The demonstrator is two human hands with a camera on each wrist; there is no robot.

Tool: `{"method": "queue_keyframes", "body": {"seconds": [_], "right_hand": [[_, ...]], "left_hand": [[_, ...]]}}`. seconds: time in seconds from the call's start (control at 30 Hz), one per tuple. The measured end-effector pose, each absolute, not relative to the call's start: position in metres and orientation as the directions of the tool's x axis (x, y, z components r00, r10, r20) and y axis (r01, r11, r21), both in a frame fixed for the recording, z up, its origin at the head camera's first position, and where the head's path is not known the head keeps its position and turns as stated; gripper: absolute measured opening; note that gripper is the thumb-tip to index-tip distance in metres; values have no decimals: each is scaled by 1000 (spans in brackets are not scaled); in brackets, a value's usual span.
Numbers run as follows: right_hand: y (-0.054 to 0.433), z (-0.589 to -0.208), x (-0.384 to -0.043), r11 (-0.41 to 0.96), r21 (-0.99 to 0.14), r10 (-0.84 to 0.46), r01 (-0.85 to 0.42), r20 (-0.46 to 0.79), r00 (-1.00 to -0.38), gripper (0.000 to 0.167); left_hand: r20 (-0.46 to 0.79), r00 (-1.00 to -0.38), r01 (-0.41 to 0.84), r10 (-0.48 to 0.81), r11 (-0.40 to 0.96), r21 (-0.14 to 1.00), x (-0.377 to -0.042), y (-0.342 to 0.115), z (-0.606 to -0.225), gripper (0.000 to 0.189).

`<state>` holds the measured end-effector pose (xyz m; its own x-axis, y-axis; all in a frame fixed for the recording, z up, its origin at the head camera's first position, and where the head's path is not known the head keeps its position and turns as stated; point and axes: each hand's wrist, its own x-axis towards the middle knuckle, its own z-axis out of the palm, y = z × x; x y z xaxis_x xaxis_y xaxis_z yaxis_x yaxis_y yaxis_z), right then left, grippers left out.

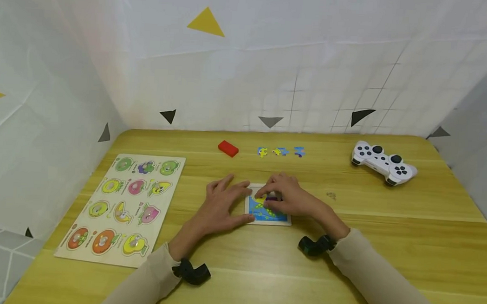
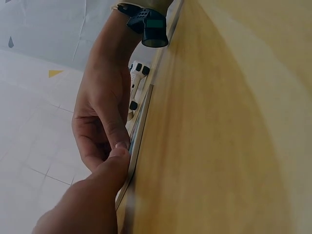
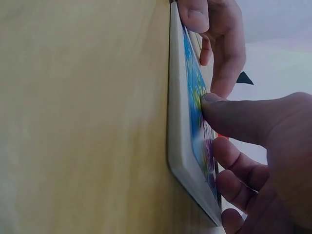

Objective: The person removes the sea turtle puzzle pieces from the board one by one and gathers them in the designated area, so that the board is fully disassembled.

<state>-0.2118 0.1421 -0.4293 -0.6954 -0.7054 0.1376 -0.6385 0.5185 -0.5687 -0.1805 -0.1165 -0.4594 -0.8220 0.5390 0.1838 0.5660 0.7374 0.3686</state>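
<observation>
A small square jigsaw puzzle (image 1: pixel 270 217) with a pale frame and a blue, yellow and purple picture lies on the table. The left hand (image 1: pixel 223 211) rests at its left side, fingers spread and thumb on the lower left of the frame. Over the upper part of the picture curves the right hand (image 1: pixel 288 196), its thumb and index finger pinching at a yellow puzzle piece (image 1: pixel 260 200) low in the frame. The right wrist view has the right thumb (image 3: pixel 234 114) down on the picture surface. The right hand partly covers the picture's upper area.
Behind the puzzle lie a red block (image 1: pixel 228 148) and three loose puzzle pieces (image 1: pixel 280 151) in a row. A wooden fruit board (image 1: pixel 133 201) lies at the left, and a white game controller (image 1: pixel 383 163) at the back right. White cloth walls (image 1: pixel 247 87) surround the table.
</observation>
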Motion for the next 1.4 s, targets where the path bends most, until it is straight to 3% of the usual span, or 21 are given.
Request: {"method": "queue_keyframes", "body": {"seconds": [0.27,1.4], "right_hand": [[141,-428,-210,526,-589,-694,-613,119,-710,21],[136,-430,-210,429,-691,-692,-582,163,-704,22]], "left_hand": [[169,-853,521,493,805,284,-177,-116,-456,78],[154,-879,476,450,828,298,-178,-116,-456,79]]}}
